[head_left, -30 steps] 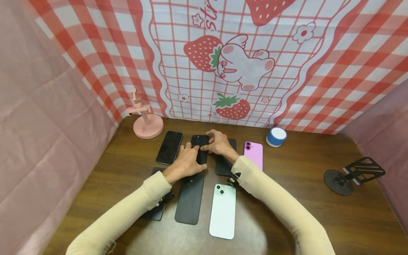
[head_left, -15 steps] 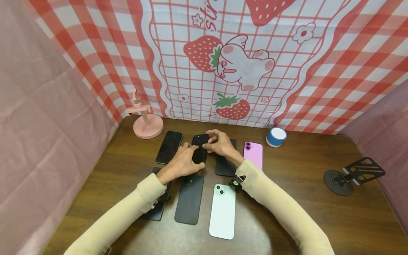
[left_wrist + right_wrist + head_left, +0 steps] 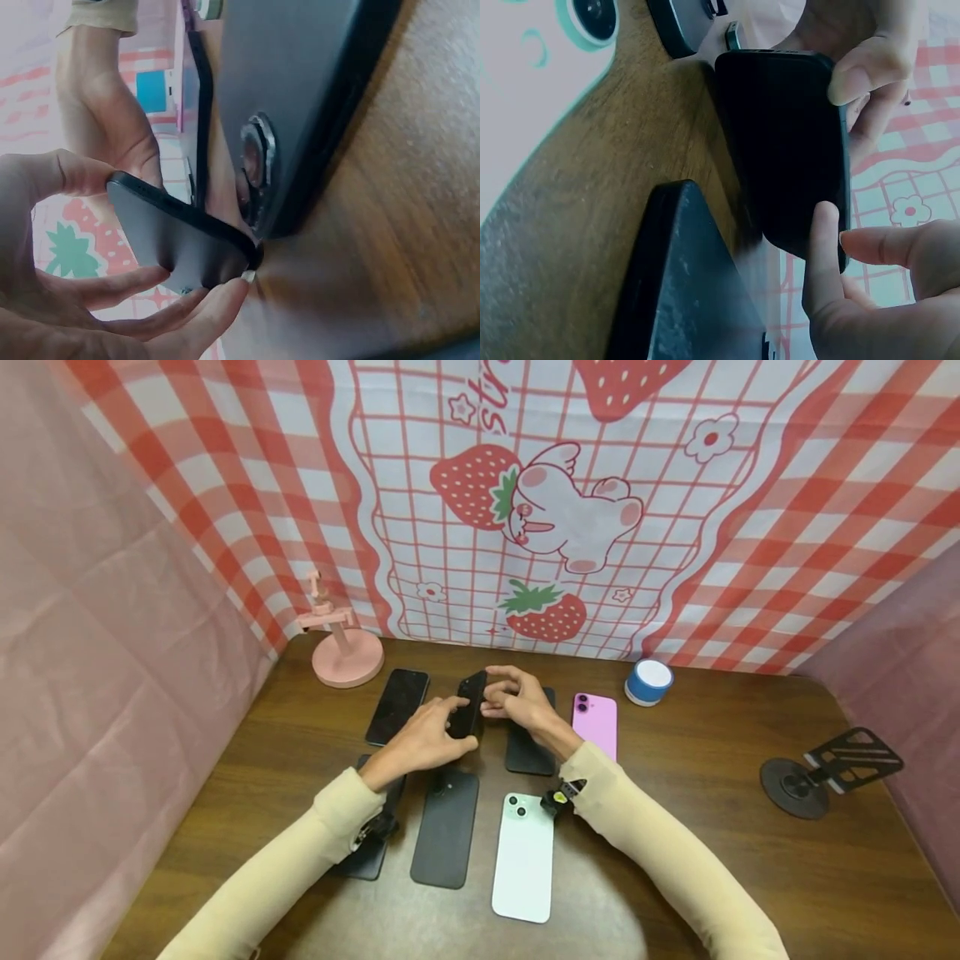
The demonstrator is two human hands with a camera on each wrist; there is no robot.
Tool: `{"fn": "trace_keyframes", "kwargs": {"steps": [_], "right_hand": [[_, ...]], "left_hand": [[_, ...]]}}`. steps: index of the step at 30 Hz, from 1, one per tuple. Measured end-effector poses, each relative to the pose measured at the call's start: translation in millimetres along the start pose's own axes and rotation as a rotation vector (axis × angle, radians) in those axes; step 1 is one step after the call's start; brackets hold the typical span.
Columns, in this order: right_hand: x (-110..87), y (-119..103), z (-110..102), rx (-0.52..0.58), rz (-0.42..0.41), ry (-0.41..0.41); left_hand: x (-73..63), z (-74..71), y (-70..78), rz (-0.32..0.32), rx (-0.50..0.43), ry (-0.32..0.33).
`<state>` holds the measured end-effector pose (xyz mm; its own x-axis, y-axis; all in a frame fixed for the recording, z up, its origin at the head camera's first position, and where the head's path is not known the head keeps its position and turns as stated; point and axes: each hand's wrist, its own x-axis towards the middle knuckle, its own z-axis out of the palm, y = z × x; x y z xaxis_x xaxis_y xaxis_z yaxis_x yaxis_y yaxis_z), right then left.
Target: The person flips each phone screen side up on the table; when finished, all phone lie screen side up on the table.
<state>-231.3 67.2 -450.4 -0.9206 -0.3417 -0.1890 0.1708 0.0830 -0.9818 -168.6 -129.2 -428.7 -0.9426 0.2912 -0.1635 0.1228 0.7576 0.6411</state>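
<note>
In the middle of the head view, the black phone (image 3: 780, 142) is held tilted; whether it touches the table (image 3: 697, 752), I cannot tell. The left hand (image 3: 429, 737) pinches it between thumb and fingers. The right hand (image 3: 527, 703) pinches its far end, one fingertip on the screen. Lower in the frame lie a grey phone (image 3: 445, 839) and a mint phone (image 3: 522, 868); a pink stand (image 3: 348, 660) is left of centre.

Black phone (image 3: 780, 142), tilted between both hands (image 3: 431, 732)

Head view high, forward-down — wrist views close, low — tilted phone (image 3: 780, 146) in common.
</note>
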Motion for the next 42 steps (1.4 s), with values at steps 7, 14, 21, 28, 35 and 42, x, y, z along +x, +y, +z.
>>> {"fn": "trace_keyframes", "kwargs": {"steps": [7,14,21,28,35,42], "right_hand": [[-0.2,2.4,3.9,0.021,0.024,-0.007],[-0.3,2.9,7.3,0.018,0.072,-0.045],[0.6,7.5,5.1,-0.003,0.138,-0.077],[-1.4,4.7,5.8,-0.041,0.171,-0.084],[-0.4,5.4,6.9,-0.104,0.174,-0.073],[0.3,5.3,12.3,-0.161,0.138,-0.026]], "left_hand": [[1.1,-0.7,-1.6,0.04,-0.056,-0.003],[0.1,-2.7,-6.0,0.099,-0.145,-0.019],[0.7,-9.3,-7.3,0.137,-0.176,-0.056],[2.7,-15.9,-14.2,0.126,-0.238,-0.04],[3.0,-21.2,-22.1,0.101,-0.31,-0.034],[0.7,-27.1,-25.0,0.043,-0.314,-0.042]]}}
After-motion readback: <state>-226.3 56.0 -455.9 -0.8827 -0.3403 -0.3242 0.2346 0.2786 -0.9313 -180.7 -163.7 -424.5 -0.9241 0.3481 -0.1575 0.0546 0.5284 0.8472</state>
